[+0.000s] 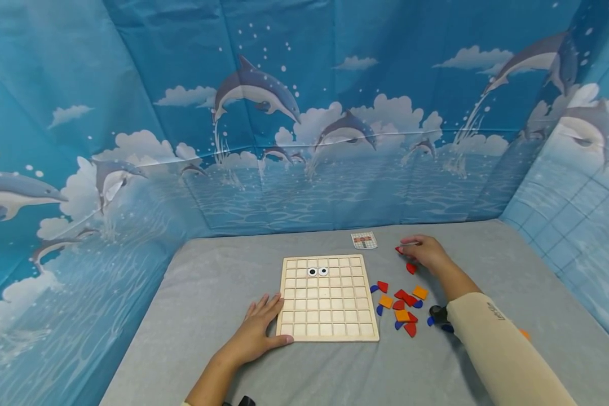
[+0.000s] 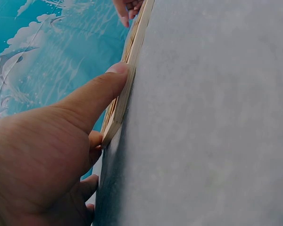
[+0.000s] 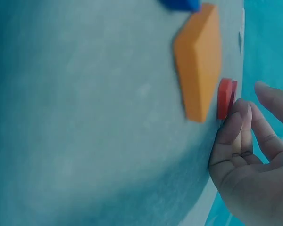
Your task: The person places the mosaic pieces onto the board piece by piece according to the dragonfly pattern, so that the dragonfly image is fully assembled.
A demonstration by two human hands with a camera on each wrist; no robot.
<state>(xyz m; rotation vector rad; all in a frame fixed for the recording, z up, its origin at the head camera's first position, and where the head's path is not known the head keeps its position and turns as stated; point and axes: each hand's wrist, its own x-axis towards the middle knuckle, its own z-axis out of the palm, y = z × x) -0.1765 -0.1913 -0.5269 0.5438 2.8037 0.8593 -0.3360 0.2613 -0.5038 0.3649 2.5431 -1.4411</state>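
Observation:
My left hand (image 1: pixel 257 330) rests with spread fingers against the left side of a pale wooden grid board (image 1: pixel 330 340), its thumb lying on the near edge. In the left wrist view that thumb (image 2: pixel 101 94) presses the board's rim (image 2: pixel 125 96). Two round eye pieces (image 1: pixel 312 272) sit side by side in the board's upper rows. Over at the right, my right hand (image 1: pixel 426 252) reaches low over the cloth, fingertips right at a small red piece (image 1: pixel 398 250). Its thumb stands apart from the bent fingers in the right wrist view, near red pieces (image 3: pixel 224 99).
Several red, orange and blue pieces (image 1: pixel 402 316) lie scattered right of the board, some overlapping. A small printed pattern card (image 1: pixel 363 240) lies behind the board. An orange piece (image 1: pixel 525 334) shows beside the right sleeve. A dolphin-print curtain (image 1: pixel 304 186) borders the grey cloth.

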